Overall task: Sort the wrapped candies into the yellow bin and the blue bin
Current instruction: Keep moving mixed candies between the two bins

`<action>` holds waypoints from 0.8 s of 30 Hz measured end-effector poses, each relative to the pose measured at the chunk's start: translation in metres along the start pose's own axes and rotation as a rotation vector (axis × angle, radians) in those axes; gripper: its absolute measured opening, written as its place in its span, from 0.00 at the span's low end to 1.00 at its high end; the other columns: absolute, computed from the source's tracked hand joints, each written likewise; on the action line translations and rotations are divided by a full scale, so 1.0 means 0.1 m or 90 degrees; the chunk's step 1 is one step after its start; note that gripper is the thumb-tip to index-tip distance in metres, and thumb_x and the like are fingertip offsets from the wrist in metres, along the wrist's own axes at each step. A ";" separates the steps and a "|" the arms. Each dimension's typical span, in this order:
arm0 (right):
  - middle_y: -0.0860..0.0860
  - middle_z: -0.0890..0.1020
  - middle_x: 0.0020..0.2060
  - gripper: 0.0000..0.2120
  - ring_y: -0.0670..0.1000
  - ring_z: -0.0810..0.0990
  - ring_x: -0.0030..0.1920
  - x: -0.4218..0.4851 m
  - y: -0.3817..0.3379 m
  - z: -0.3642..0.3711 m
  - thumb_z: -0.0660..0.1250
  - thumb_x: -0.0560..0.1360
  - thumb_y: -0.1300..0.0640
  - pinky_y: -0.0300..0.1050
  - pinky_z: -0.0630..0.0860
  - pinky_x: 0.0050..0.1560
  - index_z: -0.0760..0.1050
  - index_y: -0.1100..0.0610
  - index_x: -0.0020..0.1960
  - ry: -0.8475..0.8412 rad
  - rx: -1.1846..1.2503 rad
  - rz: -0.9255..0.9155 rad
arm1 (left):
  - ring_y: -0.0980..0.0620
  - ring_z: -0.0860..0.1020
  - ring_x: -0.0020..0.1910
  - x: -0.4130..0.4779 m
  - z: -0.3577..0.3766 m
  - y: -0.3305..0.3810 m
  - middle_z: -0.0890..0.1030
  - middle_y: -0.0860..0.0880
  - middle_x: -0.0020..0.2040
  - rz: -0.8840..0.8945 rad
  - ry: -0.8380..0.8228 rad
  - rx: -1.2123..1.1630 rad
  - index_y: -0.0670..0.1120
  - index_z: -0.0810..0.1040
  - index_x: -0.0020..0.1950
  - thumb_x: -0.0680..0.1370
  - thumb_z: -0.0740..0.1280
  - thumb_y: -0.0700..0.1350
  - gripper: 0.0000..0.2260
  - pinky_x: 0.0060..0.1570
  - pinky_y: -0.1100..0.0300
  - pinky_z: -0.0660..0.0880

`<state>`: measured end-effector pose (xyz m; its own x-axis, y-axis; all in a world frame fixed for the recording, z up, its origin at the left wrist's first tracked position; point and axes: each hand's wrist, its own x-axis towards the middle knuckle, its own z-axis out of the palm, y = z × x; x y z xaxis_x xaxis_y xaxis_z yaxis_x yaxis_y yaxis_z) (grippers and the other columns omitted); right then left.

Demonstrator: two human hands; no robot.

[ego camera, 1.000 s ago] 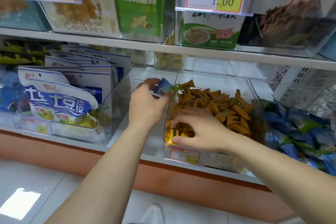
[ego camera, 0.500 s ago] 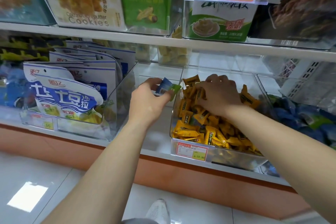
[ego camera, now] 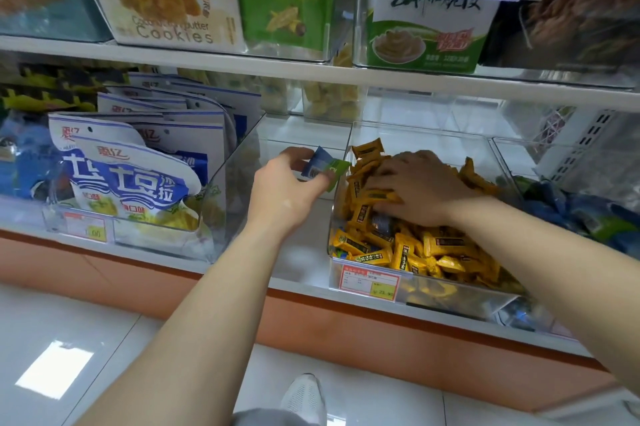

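Note:
A clear bin [ego camera: 367,287] on the lower shelf holds a heap of yellow wrapped candies [ego camera: 408,252]. My right hand [ego camera: 419,186] lies palm down on that heap, fingers curled into the yellow candies near a dark blue-wrapped one [ego camera: 381,222]. My left hand [ego camera: 287,186] hovers just left of the bin, pinching a blue and green wrapped candy [ego camera: 325,167] between thumb and fingers. To the right stands another clear bin [ego camera: 505,155] with blue and green wrapped candies [ego camera: 585,211].
Left of my left hand a clear bin [ego camera: 221,190] holds white and blue snack bags [ego camera: 138,176]. The upper shelf [ego camera: 311,76] carries cookie and snack boxes with price tags. An orange plinth [ego camera: 311,321] and a tiled floor lie below.
My right hand moved from the front of the yellow heap to its middle and back, then settled lower on it. My left hand kept holding the blue and green candy in place.

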<state>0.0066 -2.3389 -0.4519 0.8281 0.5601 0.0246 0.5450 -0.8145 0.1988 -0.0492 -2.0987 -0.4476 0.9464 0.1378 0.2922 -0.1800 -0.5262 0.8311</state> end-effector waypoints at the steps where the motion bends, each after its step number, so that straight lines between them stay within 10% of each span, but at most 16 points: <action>1: 0.46 0.70 0.72 0.23 0.55 0.64 0.72 -0.01 0.08 0.00 0.55 0.78 0.34 0.57 0.59 0.70 0.66 0.35 0.72 -0.001 0.022 0.035 | 0.54 0.78 0.52 0.00 0.00 0.00 0.80 0.54 0.53 -0.001 -0.001 0.000 0.51 0.78 0.63 0.74 0.74 0.54 0.19 0.51 0.62 0.71; 9: 0.50 0.68 0.73 0.29 0.59 0.62 0.74 -0.03 0.19 -0.09 0.62 0.74 0.32 0.58 0.58 0.72 0.66 0.38 0.73 0.015 -0.030 0.222 | 0.59 0.78 0.48 0.02 0.01 0.03 0.80 0.56 0.52 0.009 -0.008 -0.006 0.51 0.79 0.63 0.73 0.74 0.56 0.20 0.44 0.70 0.70; 14: 0.44 0.73 0.66 0.24 0.52 0.69 0.66 -0.10 -0.08 -0.16 0.70 0.73 0.39 0.51 0.67 0.61 0.72 0.39 0.67 0.069 0.135 0.052 | 0.65 0.77 0.45 0.02 0.02 0.07 0.80 0.56 0.53 0.019 -0.026 -0.008 0.51 0.78 0.64 0.73 0.74 0.57 0.22 0.41 0.74 0.68; 19: 0.43 0.65 0.71 0.27 0.54 0.60 0.73 -0.08 -0.11 -0.03 0.69 0.73 0.40 0.59 0.57 0.73 0.67 0.35 0.71 -0.077 0.001 -0.010 | 0.64 0.76 0.46 -0.01 0.04 0.10 0.80 0.56 0.53 0.027 -0.033 -0.012 0.51 0.78 0.64 0.74 0.73 0.56 0.21 0.41 0.73 0.69; 24: 0.46 0.75 0.60 0.28 0.54 0.72 0.63 0.04 -0.15 -0.08 0.71 0.70 0.35 0.52 0.70 0.59 0.73 0.41 0.67 -0.111 -0.049 -0.020 | 0.63 0.77 0.46 -0.02 0.04 0.09 0.79 0.57 0.52 0.027 -0.036 -0.016 0.52 0.78 0.64 0.74 0.74 0.56 0.21 0.42 0.71 0.70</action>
<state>0.0003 -2.3232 -0.4472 0.8244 0.5453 -0.1514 0.5652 -0.7790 0.2714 -0.0517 -2.1069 -0.4421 0.9515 0.0676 0.3002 -0.2258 -0.5095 0.8303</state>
